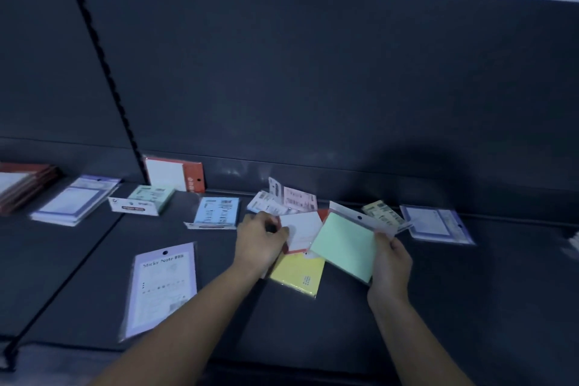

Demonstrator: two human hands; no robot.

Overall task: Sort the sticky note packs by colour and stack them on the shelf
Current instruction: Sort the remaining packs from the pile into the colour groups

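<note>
On the dark shelf (470, 307) our left hand (261, 243) reaches forward, curled fingers pinching the white pack (302, 229); our right hand (390, 266) grips the tilted green pack (344, 244).

We find the shelf (438, 307) strewn with packs; at its middle the left hand (260, 241) grips the centre pack (302, 229), which overlaps a lower pack (297, 276); just right, the right hand (390, 263) holds a raised pack (344, 244) over both; a front pack (161, 285) lies left; a stack (25, 182) sits far left; an upright pack (174, 174) leans on the back panel (313, 88).
</note>
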